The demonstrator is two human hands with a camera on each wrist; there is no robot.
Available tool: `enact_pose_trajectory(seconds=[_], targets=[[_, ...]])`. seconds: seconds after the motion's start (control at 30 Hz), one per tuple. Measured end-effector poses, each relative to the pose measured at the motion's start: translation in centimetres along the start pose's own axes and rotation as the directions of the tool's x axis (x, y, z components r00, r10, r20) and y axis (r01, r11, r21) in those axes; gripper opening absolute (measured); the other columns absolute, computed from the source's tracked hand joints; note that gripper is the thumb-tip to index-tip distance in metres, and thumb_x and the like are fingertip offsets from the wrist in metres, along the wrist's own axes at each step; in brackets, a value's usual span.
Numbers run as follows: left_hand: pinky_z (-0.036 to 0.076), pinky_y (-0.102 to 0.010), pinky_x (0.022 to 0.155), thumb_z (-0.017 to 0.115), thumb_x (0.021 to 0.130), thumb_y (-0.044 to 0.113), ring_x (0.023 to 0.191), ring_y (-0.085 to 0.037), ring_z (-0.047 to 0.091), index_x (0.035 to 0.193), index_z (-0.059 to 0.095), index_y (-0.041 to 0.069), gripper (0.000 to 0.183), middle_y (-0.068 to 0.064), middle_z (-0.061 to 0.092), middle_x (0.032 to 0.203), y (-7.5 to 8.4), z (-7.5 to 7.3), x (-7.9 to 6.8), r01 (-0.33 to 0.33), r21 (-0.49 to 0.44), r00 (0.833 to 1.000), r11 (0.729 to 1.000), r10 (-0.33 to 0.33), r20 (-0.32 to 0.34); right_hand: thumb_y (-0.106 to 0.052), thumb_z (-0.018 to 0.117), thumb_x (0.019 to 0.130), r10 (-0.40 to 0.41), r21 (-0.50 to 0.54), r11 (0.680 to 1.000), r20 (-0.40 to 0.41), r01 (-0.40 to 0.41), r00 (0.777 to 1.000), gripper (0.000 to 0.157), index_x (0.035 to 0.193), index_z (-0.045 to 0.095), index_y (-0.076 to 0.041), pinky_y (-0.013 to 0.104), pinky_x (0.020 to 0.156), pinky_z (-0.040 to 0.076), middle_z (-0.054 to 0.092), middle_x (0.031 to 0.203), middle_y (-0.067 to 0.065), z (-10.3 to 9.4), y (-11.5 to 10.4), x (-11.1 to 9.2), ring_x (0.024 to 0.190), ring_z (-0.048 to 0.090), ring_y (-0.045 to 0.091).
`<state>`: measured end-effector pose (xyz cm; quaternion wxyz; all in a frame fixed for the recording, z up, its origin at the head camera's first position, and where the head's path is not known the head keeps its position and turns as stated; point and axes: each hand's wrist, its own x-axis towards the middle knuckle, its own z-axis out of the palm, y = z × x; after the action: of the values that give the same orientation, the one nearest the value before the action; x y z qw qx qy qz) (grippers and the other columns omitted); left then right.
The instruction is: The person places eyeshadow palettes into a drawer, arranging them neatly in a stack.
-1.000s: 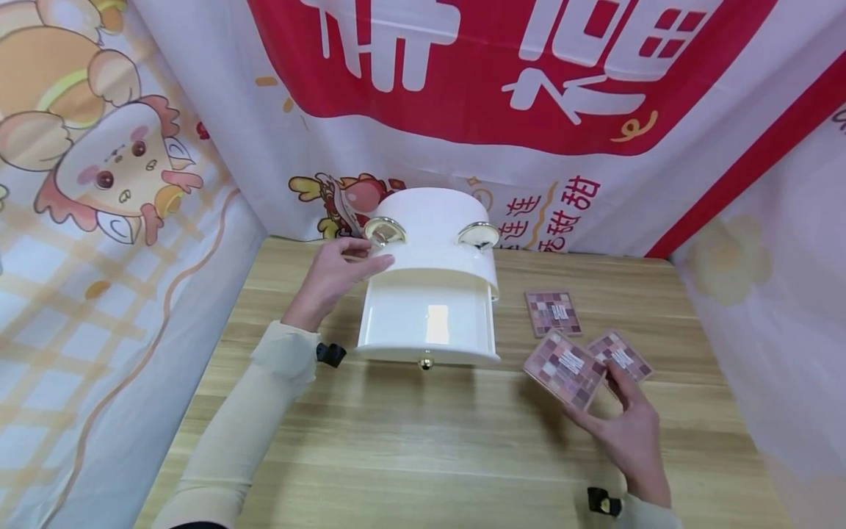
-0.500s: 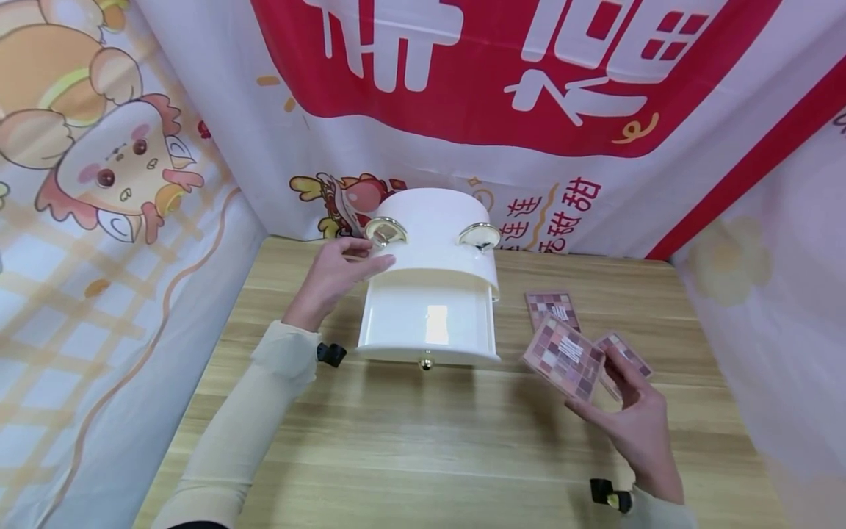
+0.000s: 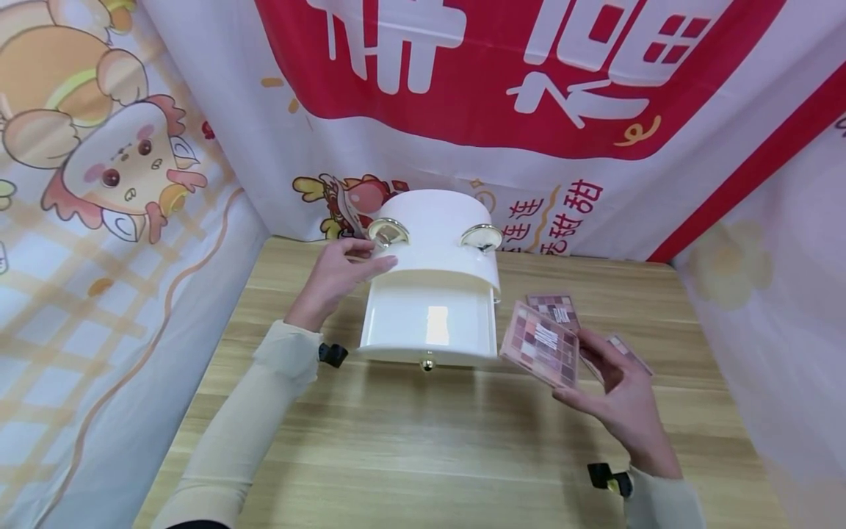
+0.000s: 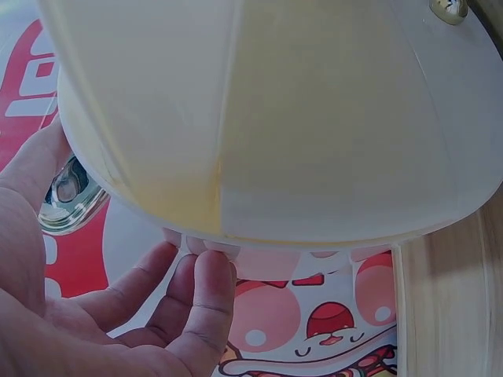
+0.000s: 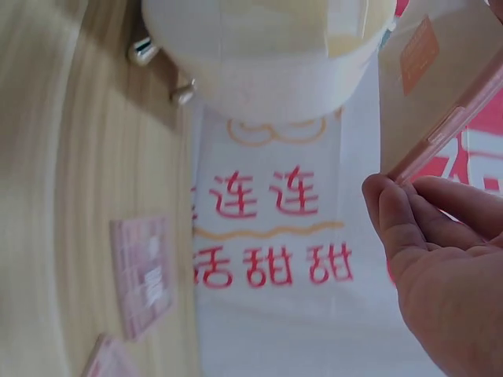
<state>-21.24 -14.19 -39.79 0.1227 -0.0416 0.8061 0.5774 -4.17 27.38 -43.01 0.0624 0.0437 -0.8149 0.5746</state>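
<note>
A glossy white storage box (image 3: 436, 253) with two round gold-rimmed ornaments stands on the table, its front drawer (image 3: 403, 316) pulled out and bare inside. My left hand (image 3: 333, 275) rests on the box's left side. In the left wrist view the fingertips (image 4: 214, 271) touch its side wall, while the thumb lies across toward the top. Between thumb and fingers my right hand (image 3: 628, 408) pinches a pink eyeshadow palette (image 3: 542, 345), tilted and raised just right of the drawer front. Its plain underside, bearing an orange label (image 5: 419, 55), faces the right wrist camera.
Two similar palettes lie on the wooden table (image 3: 423, 455) right of the box: one farther back (image 3: 554, 305), another (image 3: 631, 354) partly behind my right hand. Printed cloth walls (image 3: 198, 110) surround the table at the back and sides. A gold knob (image 3: 427, 361) sticks out from the drawer front.
My right hand has lifted the palette and carried it left toward the drawer, tilting it more. The left hand and box have stayed in place.
</note>
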Motion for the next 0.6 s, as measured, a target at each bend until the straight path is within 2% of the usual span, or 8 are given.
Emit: enact_pose_trajectory(seconds=[0.13,0.27,0.43,0.6], targets=[[0.050,-0.042,0.094,0.088,0.066,0.061,0.113,-0.025,0.056,0.133,0.058,0.013,0.087,-0.004,0.057,0.126,-0.1,0.1,0.0,-0.010,-0.003,1.000,1.000,0.010,-0.007,-0.003,0.093,0.068,-0.016,-0.026,1.000,0.048,0.017,0.999,0.088,0.146,0.052,-0.011,0.016,0.106,0.036,0.050,0.145,0.011,0.3,-0.8,0.7,0.127,0.052,0.018],[0.050,-0.045,0.096,0.088,0.065,0.061,0.113,-0.025,0.056,0.133,0.059,0.013,0.088,-0.005,0.057,0.126,-0.1,0.1,0.1,-0.011,-0.007,1.000,1.000,0.011,-0.007,-0.003,0.093,0.069,-0.021,-0.004,1.000,0.086,0.021,0.996,0.088,0.146,0.051,-0.009,0.016,0.107,0.035,0.051,0.145,0.012,0.7,-1.5,1.2,0.128,0.052,0.019],[0.050,-0.045,0.096,0.089,0.066,0.060,0.113,-0.025,0.056,0.133,0.059,0.013,0.087,-0.005,0.057,0.126,-0.1,0.1,0.0,-0.001,-0.011,1.000,1.000,0.001,-0.011,-0.003,0.092,0.071,-0.031,0.046,0.999,0.149,0.025,0.988,0.085,0.145,0.052,-0.012,0.019,0.108,0.035,0.052,0.145,0.007,1.6,-2.5,2.2,0.129,0.051,0.022],[0.051,-0.044,0.095,0.089,0.066,0.059,0.113,-0.025,0.056,0.133,0.058,0.013,0.087,-0.005,0.057,0.126,-0.1,0.1,0.0,-0.005,-0.010,1.000,1.000,0.005,-0.013,-0.004,0.091,0.072,-0.042,0.065,0.997,0.211,0.028,0.977,0.082,0.145,0.054,-0.014,0.022,0.109,0.036,0.052,0.144,0.009,2.5,-3.9,3.3,0.129,0.051,0.023]])
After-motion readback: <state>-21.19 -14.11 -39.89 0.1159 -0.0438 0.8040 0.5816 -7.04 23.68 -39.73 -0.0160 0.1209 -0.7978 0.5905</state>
